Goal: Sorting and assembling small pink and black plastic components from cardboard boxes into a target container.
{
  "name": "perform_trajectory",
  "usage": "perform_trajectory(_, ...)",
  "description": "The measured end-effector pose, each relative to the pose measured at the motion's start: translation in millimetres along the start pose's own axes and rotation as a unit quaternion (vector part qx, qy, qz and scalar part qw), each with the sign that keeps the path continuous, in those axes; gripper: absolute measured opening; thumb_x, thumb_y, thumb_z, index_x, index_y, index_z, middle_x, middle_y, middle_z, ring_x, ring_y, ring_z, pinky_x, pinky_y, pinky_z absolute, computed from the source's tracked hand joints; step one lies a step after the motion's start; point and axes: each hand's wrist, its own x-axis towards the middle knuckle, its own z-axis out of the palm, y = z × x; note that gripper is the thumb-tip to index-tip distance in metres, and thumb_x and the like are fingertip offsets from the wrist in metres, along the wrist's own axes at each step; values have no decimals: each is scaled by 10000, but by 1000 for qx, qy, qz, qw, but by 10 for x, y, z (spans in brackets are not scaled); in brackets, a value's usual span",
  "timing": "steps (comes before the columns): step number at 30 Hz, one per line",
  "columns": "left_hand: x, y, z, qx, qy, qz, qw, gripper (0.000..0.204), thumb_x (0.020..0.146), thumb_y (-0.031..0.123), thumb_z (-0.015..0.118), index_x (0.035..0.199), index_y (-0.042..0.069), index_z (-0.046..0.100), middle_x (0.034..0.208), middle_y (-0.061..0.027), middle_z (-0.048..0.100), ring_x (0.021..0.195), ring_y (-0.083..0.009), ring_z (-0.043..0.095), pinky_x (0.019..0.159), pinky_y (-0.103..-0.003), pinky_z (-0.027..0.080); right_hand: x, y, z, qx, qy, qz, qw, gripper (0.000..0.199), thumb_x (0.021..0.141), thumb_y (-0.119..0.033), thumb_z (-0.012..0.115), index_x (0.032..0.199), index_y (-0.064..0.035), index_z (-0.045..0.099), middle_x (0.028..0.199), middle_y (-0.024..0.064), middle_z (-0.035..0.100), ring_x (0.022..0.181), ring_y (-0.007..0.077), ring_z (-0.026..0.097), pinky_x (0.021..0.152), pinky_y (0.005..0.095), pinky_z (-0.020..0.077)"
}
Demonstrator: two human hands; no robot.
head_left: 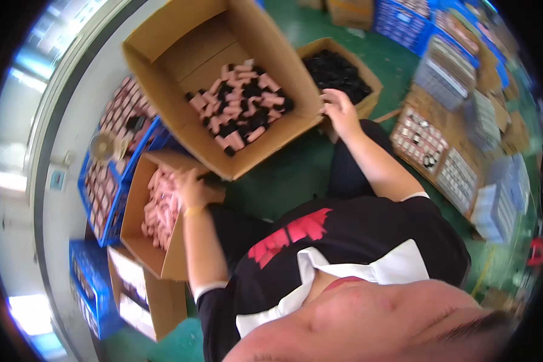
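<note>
A large open cardboard box [311, 72] stands in front of me with a heap of pink tubes with black caps [238, 102] on its bottom. On my left, a smaller cardboard box [154, 259] holds loose pink tubes [161, 205] without black caps. My left hand [192, 190] is over this smaller box, at the edge of the pink tubes. It is smeared by motion, so its grip is unclear. My right hand [342, 113] is by the large box's right corner, fingers curled and thumb close to them. Whatever it may hold is too small to make out.
Black caps [335, 72] fill another cardboard box behind my right hand. Blue crates [123, 175] with packed pieces line the left wall. Below them stands another carton [163, 304]. Flat cardboard with rows of pieces [419, 136] and stacked trays [446, 69] lie at right.
</note>
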Motion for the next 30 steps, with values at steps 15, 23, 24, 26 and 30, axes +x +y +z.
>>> perform_trajectory(15, -706, -398, -160, 31, 230, -100, 967, 341, 864, 184, 493, 1152, 13, 553, 1133, -161, 554, 1072, -243, 512, 875, -354, 446, 138, -6, 504, 23, -18, 83, 996, 116, 836, -12, 488, 886, -24, 592, 812, 50, 605, 671, 102, 550, 614, 232, 442)
perform_trajectory(23, -687, -547, 442, -50, 197, -167, 965, 338, 862, 185, 497, 1150, 16, 556, 1123, -158, 559, 1055, -239, 517, 863, -350, 448, 495, -16, 1080, 31, -125, 131, 983, 105, 842, -13, 478, 888, -15, 572, 824, 57, 591, 683, 106, 533, 625, 241, 445)
perform_trajectory(24, -748, -562, 509, -58, 189, -176, 964, 338, 862, 185, 497, 1149, 16, 556, 1122, -157, 559, 1053, -239, 518, 862, -350, 449, 501, -41, 1175, 22, -135, 132, 982, 108, 843, -15, 477, 893, -15, 572, 824, 60, 591, 686, 108, 535, 624, 241, 445)
perform_trajectory(26, -823, -598, 624, -75, 175, -188, 964, 338, 862, 185, 498, 1148, 17, 557, 1119, -157, 560, 1048, -238, 519, 859, -349, 449, 457, 54, 1306, -1, -144, 118, 983, 114, 822, -18, 486, 883, -17, 583, 814, 63, 597, 675, 108, 540, 626, 238, 446)
perform_trajectory(30, -887, -683, 799, -103, 151, -201, 962, 337, 861, 185, 500, 1147, 18, 559, 1115, -155, 562, 1040, -237, 521, 853, -347, 451, 233, 117, 1513, -49, -205, 152, 966, 118, 807, -23, 492, 868, -12, 593, 802, 64, 611, 683, 109, 569, 639, 251, 457)
